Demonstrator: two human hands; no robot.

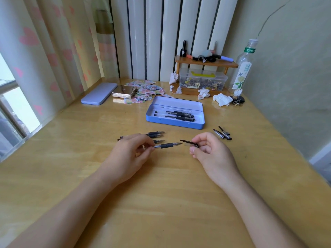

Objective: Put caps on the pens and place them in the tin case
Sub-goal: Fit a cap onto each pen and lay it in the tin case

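My left hand holds an uncapped black gel pen by its clear barrel, tip pointing right. My right hand pinches a clear cap with a black clip, its open end a short gap from the pen tip. Three more uncapped pens lie on the wooden table just behind my left hand. Loose caps lie to the right of my right hand. The open blue tin case sits behind, with three capped pens inside.
The tin's lid lies at the back left, beside a shiny box and scattered stickers. A small shelf with a plastic box, crumpled tissues and a bottle stand at the back right.
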